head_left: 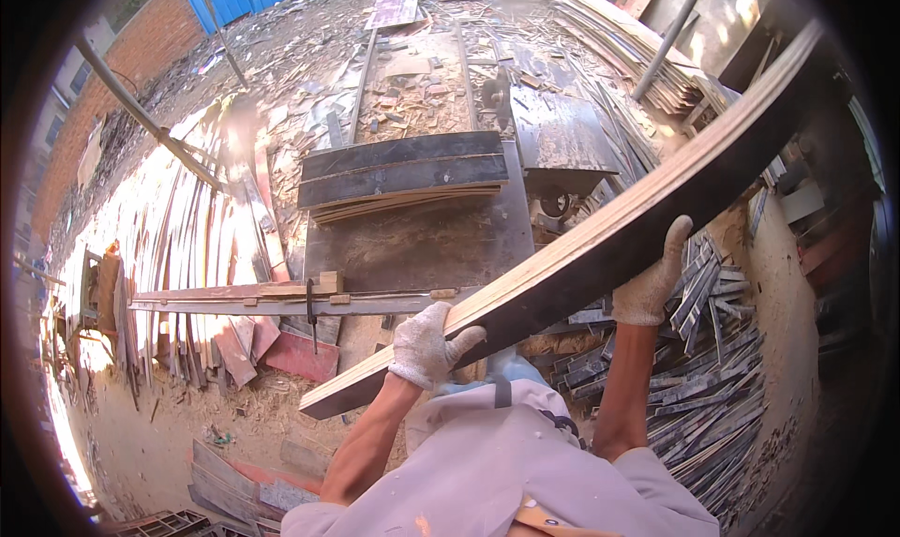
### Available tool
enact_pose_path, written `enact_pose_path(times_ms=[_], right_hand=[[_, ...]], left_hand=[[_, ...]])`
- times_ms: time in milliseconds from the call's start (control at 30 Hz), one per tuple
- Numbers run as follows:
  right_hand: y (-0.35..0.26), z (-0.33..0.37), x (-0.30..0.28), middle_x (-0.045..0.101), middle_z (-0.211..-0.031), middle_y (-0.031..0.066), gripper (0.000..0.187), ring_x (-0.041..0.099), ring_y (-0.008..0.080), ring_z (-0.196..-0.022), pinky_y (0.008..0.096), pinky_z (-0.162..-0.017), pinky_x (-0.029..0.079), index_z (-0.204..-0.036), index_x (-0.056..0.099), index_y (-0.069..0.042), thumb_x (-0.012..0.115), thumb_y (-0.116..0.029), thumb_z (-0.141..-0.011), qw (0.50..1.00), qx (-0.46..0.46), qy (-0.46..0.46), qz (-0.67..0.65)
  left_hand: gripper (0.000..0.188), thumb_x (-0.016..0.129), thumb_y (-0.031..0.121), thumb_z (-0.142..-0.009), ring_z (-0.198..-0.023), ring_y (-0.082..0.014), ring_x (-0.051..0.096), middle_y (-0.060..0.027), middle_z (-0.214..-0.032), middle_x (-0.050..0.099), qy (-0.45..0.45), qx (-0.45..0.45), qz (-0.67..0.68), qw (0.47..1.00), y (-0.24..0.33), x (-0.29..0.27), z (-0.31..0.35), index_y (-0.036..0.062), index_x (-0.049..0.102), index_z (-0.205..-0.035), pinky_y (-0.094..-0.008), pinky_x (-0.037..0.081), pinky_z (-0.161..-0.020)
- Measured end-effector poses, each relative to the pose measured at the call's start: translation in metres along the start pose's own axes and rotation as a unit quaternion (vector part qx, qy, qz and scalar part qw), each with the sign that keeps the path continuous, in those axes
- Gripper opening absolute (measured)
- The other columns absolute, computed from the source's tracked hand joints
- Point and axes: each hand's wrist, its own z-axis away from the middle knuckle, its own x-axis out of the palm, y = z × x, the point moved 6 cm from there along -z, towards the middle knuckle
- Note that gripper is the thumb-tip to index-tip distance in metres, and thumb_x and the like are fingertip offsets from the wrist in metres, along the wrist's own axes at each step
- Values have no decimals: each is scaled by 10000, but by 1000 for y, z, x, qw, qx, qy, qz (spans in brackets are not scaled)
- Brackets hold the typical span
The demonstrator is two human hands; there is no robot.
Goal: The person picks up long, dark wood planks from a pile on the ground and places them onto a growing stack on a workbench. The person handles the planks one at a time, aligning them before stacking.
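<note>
A bundle of long plywood strips [562, 289], pale along its layered upper edges and black on the near side, slants across in front of me from lower left to upper right. Near its lower left end my left hand [429, 348], in a whitish knit glove, grips it with the thumb against the black side. Farther along, my gloved right hand [653, 279] is closed on the lower side, thumb pointing up; its other fingers are mostly hidden. Beyond the bundle, a few black-faced boards [403, 167] lie stacked on a dusty dark worktable [412, 246].
A long rail [225, 303] with a clamp [311, 314] runs left along the table's near edge. Narrow dark offcuts [703, 396] are heaped at my right. Loose strips [183, 246] cover the ground at left. Metal poles [670, 40] stand at both sides; more boards [637, 45] are piled far right.
</note>
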Motion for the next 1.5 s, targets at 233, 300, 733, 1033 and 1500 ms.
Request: enact_pose_path(times_ms=[233,300,733,1033,1500], right_hand=[[57,-61,-168,668,-1427,81,762,609,279,-1283,446,-1144,465,-1433,637,-59,712,-652,-960,967,45,247,39],[65,-96,-212,669,-1433,91,753,606,282,-1287,440,-1154,453,-1434,640,-52,717,-635,-964,960,35,274,46],[-7,-268,-501,547,-1600,159,767,498,308,-1451,431,-1267,309,-1529,557,5,614,-586,-1043,920,139,366,30],[-9,-286,-515,673,-1409,135,711,623,331,-1236,480,-1096,480,-1405,636,-11,521,-630,-1076,867,171,422,201],[27,-252,-395,689,-1410,123,647,658,261,-1143,380,-1065,491,-1553,546,-46,602,-486,-1082,779,165,479,370]], left_hand=[[910,543,861,-913,-909,-414,768,-257,-934,764,-193,-22,-118,974,29,39,-98,-23,736,-1010,-525,604,-809],[892,541,842,-929,-918,-416,768,-265,-961,769,-233,-23,-121,965,41,57,-141,-25,738,-999,-517,608,-822],[800,699,730,-870,-1216,-370,664,-189,-1281,701,-346,-48,-169,922,-69,72,-258,136,673,-1405,-489,510,-1057],[725,729,640,-878,-1190,-395,657,-204,-1220,711,-356,-63,-114,926,-106,166,-269,145,686,-1406,-507,505,-1055],[727,742,652,-858,-1176,-360,634,-151,-1237,697,-285,-53,-108,951,-153,160,-244,158,686,-1388,-495,498,-1030]])
